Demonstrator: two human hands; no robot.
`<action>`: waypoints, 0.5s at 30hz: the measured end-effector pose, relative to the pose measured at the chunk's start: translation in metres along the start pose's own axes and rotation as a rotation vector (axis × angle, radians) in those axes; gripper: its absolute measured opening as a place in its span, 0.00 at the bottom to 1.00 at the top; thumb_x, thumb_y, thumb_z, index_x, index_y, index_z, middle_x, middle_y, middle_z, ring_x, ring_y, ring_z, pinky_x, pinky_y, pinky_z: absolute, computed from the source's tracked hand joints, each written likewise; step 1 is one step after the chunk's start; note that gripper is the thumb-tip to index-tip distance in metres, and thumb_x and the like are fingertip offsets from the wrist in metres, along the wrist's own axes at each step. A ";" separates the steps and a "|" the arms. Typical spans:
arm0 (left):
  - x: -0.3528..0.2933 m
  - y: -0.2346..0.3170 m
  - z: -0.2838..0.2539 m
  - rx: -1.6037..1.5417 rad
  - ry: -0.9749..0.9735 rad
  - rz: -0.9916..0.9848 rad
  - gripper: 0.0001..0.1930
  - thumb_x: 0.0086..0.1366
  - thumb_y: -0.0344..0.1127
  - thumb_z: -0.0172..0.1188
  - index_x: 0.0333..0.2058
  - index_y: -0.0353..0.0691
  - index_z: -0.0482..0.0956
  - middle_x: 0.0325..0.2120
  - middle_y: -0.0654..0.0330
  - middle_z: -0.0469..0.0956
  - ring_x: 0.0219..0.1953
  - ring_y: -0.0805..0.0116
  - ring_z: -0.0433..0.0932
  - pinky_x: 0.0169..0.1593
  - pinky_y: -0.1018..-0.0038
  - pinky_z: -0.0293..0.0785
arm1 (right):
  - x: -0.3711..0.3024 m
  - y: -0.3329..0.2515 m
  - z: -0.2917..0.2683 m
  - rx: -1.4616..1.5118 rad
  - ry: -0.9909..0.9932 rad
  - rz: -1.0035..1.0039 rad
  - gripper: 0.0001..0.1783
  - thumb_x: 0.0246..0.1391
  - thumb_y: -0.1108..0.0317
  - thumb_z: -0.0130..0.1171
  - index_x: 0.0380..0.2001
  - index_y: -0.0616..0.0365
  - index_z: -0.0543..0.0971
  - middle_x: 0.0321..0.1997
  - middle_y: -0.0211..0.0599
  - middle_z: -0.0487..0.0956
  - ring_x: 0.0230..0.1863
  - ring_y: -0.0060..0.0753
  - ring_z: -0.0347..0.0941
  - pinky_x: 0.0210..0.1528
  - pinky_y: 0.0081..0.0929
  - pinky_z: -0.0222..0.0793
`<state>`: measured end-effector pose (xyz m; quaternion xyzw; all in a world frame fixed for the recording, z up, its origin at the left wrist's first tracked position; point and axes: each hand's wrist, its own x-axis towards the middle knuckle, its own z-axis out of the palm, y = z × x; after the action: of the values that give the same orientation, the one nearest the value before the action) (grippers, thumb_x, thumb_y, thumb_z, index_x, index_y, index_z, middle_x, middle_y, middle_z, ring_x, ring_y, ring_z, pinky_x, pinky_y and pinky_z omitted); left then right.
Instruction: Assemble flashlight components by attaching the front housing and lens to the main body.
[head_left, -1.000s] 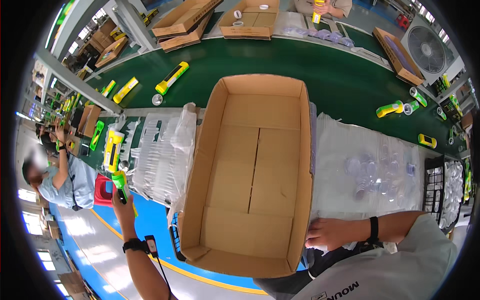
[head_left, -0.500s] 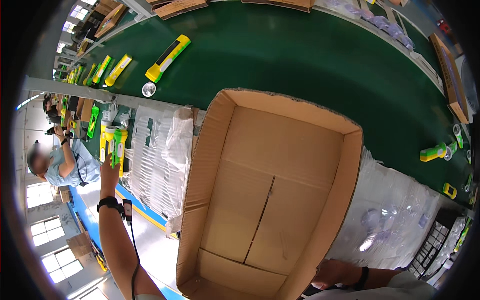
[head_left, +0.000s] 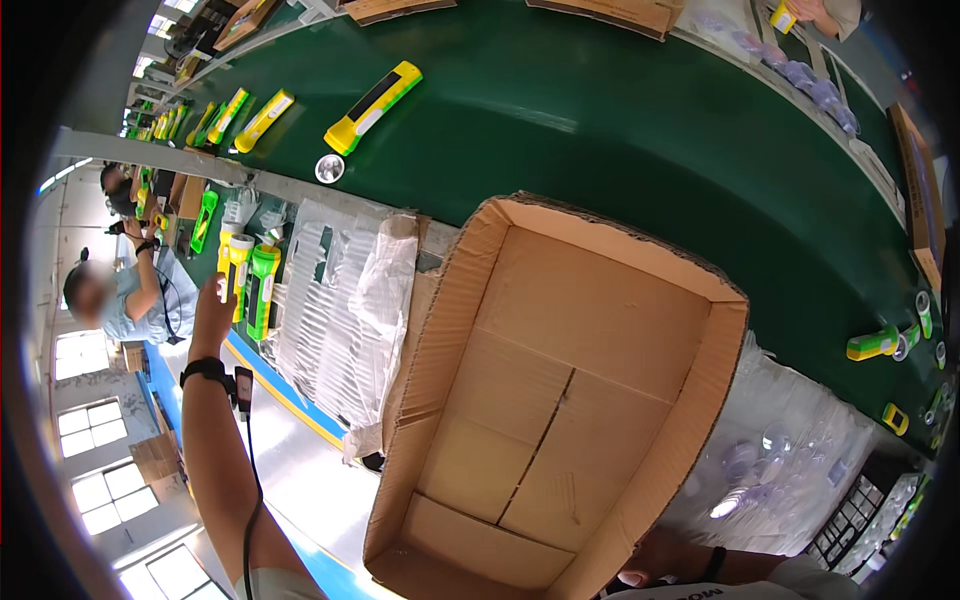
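A large brown cardboard box (head_left: 560, 350), its inside bare, tilts toward me across the middle. My right hand (head_left: 648, 562) is at its lower right edge, in shadow and partly hidden, with fingers curled against the cardboard. Out to the left, my left hand (head_left: 210, 312) is at the lower end of a yellow flashlight (head_left: 236, 268), fingers bent around its side. A green-and-yellow flashlight (head_left: 262, 292) lies right beside that one. Farther back on the same bench is a green flashlight shell (head_left: 204, 222).
A green belt (head_left: 600, 130) carries a yellow-and-green flashlight (head_left: 372, 108), a round reflector (head_left: 329, 168) and more flashlights. Clear plastic wrap (head_left: 335, 320) covers stacked parts left of the box; bagged clear lenses (head_left: 770, 460) lie right. A co-worker (head_left: 140, 290) sits far left.
My left hand has shifted left, from the green-and-yellow flashlight to the yellow one. The view has turned slightly, and the box sits farther right, leaning more. Another person's hand appears at the top right.
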<state>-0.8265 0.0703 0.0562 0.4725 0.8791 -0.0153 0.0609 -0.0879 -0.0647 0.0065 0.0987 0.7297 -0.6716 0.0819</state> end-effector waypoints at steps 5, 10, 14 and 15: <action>0.031 -0.016 0.011 -0.001 0.084 0.065 0.34 0.49 0.27 0.62 0.56 0.36 0.59 0.52 0.41 0.65 0.54 0.44 0.65 0.55 0.61 0.65 | -0.005 0.007 0.028 0.785 0.474 0.189 0.12 0.38 0.66 0.60 0.30 0.52 0.75 0.23 0.29 0.73 0.28 0.30 0.71 0.27 0.30 0.66; 0.057 -0.055 0.027 0.126 0.044 0.100 0.42 0.40 0.31 0.72 0.57 0.37 0.63 0.54 0.48 0.62 0.57 0.48 0.63 0.58 0.63 0.64 | -0.015 0.032 0.050 1.160 0.274 0.223 0.23 0.32 0.65 0.61 0.39 0.53 0.76 0.46 0.29 0.75 0.51 0.33 0.69 0.50 0.34 0.65; 0.069 -0.050 0.026 0.249 -0.148 -0.152 0.45 0.37 0.43 0.74 0.58 0.45 0.67 0.52 0.50 0.62 0.57 0.49 0.65 0.59 0.62 0.63 | -0.029 0.062 0.073 1.062 0.236 0.240 0.22 0.33 0.65 0.61 0.38 0.53 0.76 0.44 0.29 0.75 0.48 0.34 0.70 0.47 0.34 0.66; 0.073 -0.045 0.027 0.166 -0.183 -0.181 0.45 0.37 0.45 0.73 0.58 0.45 0.67 0.52 0.49 0.62 0.55 0.48 0.66 0.57 0.62 0.66 | -0.053 0.053 0.089 0.953 0.259 0.272 0.21 0.33 0.65 0.61 0.38 0.53 0.76 0.42 0.30 0.75 0.47 0.34 0.70 0.46 0.33 0.66</action>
<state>-0.9015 0.1039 0.0187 0.3915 0.9045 -0.1365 0.0997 -0.0246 -0.1514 -0.0390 0.3014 0.3271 -0.8953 0.0234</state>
